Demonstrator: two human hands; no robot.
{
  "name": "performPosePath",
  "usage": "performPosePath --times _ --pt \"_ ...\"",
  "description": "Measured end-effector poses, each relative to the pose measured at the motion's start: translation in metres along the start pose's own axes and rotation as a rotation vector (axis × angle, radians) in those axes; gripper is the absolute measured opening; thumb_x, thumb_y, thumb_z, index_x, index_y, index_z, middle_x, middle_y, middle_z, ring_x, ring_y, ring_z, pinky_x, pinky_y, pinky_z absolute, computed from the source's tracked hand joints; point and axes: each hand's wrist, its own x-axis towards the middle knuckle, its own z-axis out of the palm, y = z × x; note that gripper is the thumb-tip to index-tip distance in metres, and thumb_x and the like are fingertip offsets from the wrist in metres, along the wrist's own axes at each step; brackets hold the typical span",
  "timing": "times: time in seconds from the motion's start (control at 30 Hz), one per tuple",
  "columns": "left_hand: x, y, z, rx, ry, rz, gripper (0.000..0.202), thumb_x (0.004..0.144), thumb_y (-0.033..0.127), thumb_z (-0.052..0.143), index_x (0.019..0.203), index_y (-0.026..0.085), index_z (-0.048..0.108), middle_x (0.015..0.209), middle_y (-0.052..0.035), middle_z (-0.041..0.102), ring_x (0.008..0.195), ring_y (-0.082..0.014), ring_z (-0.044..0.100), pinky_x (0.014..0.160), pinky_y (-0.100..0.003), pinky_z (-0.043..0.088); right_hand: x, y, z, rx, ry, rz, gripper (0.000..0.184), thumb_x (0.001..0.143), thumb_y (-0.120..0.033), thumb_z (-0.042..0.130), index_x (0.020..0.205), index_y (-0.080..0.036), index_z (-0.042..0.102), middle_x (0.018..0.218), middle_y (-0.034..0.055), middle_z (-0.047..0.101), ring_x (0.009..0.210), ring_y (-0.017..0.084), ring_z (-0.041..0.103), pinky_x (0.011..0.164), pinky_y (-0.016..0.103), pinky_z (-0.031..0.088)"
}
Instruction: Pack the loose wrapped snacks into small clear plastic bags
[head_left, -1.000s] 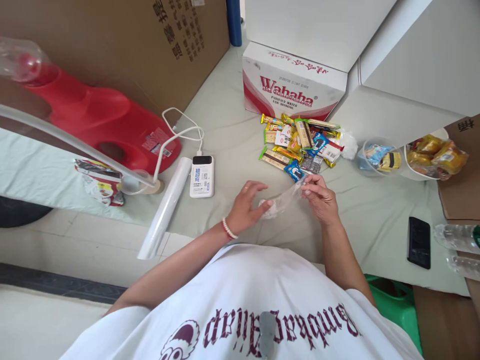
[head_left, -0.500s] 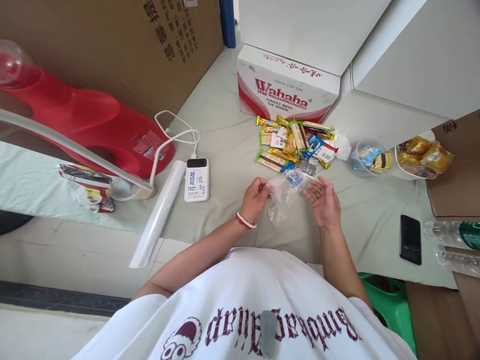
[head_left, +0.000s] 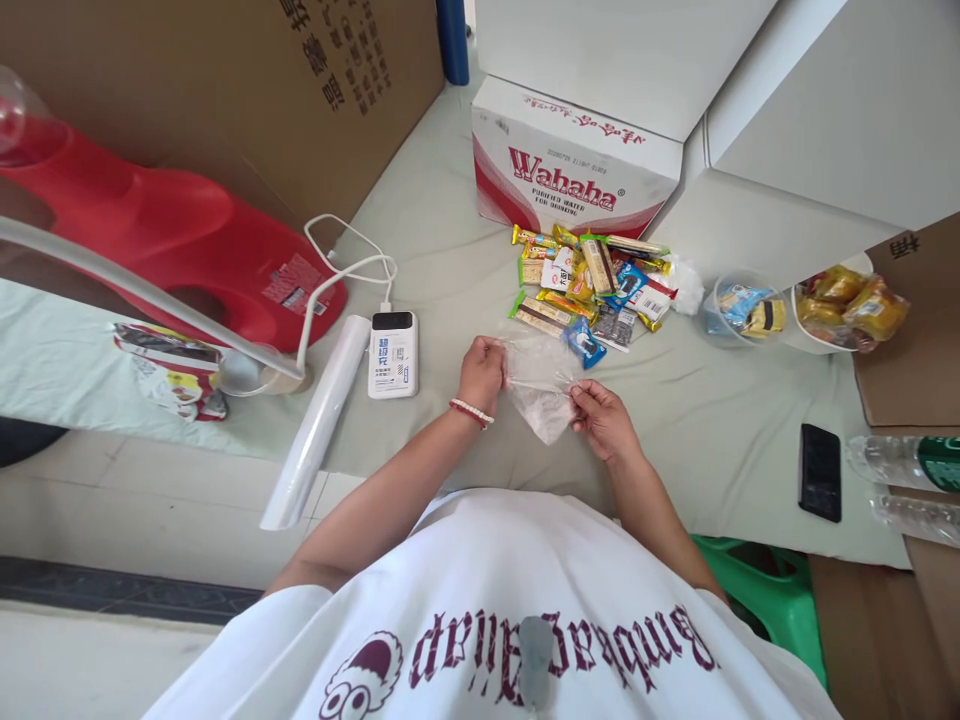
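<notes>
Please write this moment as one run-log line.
left hand: grips clear bag; right hand: grips clear bag; beyond: wrapped snacks

Crinkled clear plastic bag (head_left: 541,385); glossy wrapped snacks (head_left: 600,270); matt cloth tabletop (head_left: 442,270).

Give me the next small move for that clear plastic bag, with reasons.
Probably work the left hand and right hand apart to open the clear plastic bag: both pinch it, it looks creased, no clear opening shows, and wrapped snacks lie just beyond.
</notes>
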Motion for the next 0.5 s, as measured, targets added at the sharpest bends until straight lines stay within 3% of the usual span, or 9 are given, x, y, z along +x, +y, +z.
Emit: performPosePath --times 0.13,0.2,0.3,0.37,0.5 --pt "-0.008 -0.006 -0.007 0.042 -0.08 -0.184 0.049 0.092 0.071 0.053 0.093 0.022 0.051 0.074 -0.0004 0.064 0.054 -0.0142 0.059 0.05 -0.027 0.044 0.001 0.005 0.004 0.029 0.049 -0.048 0.044 0.063 -0.053 0.088 0.083 -0.021 0.065 0.065 -0.0063 0.058 0.052 0.008 0.047 0.045 0.021 0.041" --pt "-0.022 -0.017 -0.009 0.122 -0.12 -0.189 0.06 0.081 0.077 0.063 0.098 0.021 0.053 0.084 -0.0039 0.068 0.067 -0.0175 0.065 0.056 -0.028 0.047 0.001 0.008 0.006 0.046 0.066 -0.08 0.042 0.066 -0.053 0.086 0.084 -0.022 0.065 0.064 -0.0065 0.057 0.053 0.009 0.047 0.045 0.021 0.042" --pt "-0.044 -0.033 -0.009 0.266 -0.083 -0.073 0.069 0.062 0.066 0.087 0.102 0.02 0.055 0.091 -0.0048 0.067 0.082 -0.0189 0.065 0.067 -0.028 0.048 0.001 0.008 0.008 0.08 0.077 -0.099 0.041 0.068 -0.053 0.084 0.084 -0.023 0.062 0.063 -0.0068 0.056 0.053 0.009 0.046 0.043 0.021 0.039" --pt "-0.054 -0.04 -0.009 0.356 -0.049 -0.021 0.07 0.055 0.059 0.093 0.1 0.019 0.057 0.093 -0.0047 0.065 0.084 -0.0184 0.062 0.072 -0.03 0.048 0.0 0.007 0.009 0.125 0.089 -0.088 0.042 0.066 -0.052 0.086 0.084 -0.023 0.061 0.063 -0.0072 0.055 0.051 0.008 0.043 0.041 0.02 0.035" --pt "-0.06 -0.042 -0.009 0.516 -0.17 0.068 0.049 0.059 0.056 0.088 0.077 0.018 0.063 0.082 -0.0018 0.061 0.079 -0.0175 0.056 0.077 -0.033 0.046 -0.002 0.006 0.012 0.243 0.114 -0.047 0.044 0.059 -0.044 0.092 0.083 -0.022 0.061 0.067 -0.0076 0.057 0.05 0.005 0.041 0.039 0.017 0.031"
